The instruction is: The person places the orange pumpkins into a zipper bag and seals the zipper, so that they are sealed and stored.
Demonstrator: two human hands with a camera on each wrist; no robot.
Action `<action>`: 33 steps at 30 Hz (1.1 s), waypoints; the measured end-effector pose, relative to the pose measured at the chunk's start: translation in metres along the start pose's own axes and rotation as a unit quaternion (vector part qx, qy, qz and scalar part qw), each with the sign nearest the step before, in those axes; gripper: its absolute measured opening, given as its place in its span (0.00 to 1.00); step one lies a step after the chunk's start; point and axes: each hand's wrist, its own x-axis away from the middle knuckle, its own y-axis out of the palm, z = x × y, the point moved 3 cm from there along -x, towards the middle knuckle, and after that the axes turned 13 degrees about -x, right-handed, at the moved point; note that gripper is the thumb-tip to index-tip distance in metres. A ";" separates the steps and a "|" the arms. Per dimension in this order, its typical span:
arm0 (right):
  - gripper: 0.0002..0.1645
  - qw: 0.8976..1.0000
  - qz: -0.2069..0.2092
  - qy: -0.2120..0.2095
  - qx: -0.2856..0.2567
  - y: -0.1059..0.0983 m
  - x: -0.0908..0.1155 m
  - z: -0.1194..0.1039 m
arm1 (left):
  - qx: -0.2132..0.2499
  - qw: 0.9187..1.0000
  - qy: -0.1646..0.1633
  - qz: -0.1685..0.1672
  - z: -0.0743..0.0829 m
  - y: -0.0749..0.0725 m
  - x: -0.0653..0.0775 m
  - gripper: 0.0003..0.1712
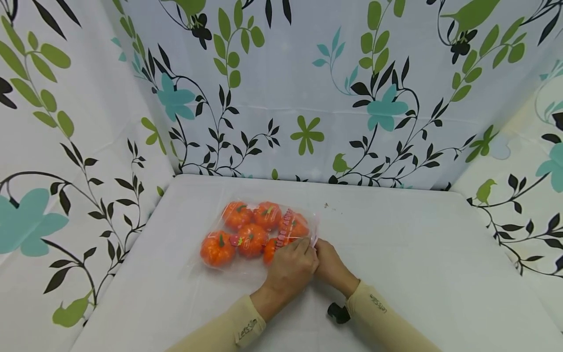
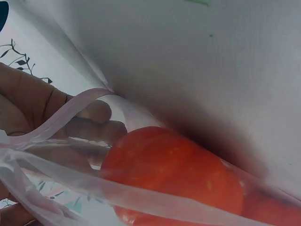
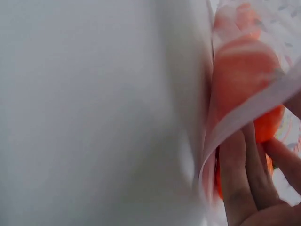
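Note:
Several small orange pumpkins point(image 1: 252, 239) lie in a clear plastic bag point(image 1: 313, 222) with pink-red print, left of the middle of the table. At the bag's near right corner, my left hand point(image 1: 292, 266) pinches the edge with its fingers curled. Close beside it, my right hand point(image 1: 333, 266) grips the same edge from the right. In the left wrist view, the bag's pale rim strip point(image 2: 70, 110) stands apart from the other layer, with a pumpkin point(image 2: 169, 174) just behind. The right wrist view has fingers point(image 3: 235, 174) behind the rim strip, near a pumpkin point(image 3: 244, 80).
The bag lies on a white-covered table point(image 1: 418, 254). A small black object point(image 1: 338, 313) shows beside my right sleeve. Small dark specks point(image 1: 326, 205) mark the cloth behind the bag. Curtains point(image 1: 281, 98) with leaf and flower prints enclose the back and sides.

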 end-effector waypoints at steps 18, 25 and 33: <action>0.15 0.981 -0.004 0.116 -0.153 -0.046 0.026 0.018 | 0.004 0.998 -0.010 -0.065 0.003 0.000 0.017 0.19; 0.16 0.977 -0.001 0.122 -0.173 -0.049 0.037 0.015 | 0.009 0.985 0.016 -0.171 0.005 0.003 0.026 0.26; 0.18 0.974 -0.020 0.119 -0.193 -0.048 0.047 0.000 | 0.049 0.989 0.024 -0.136 0.002 -0.010 0.029 0.26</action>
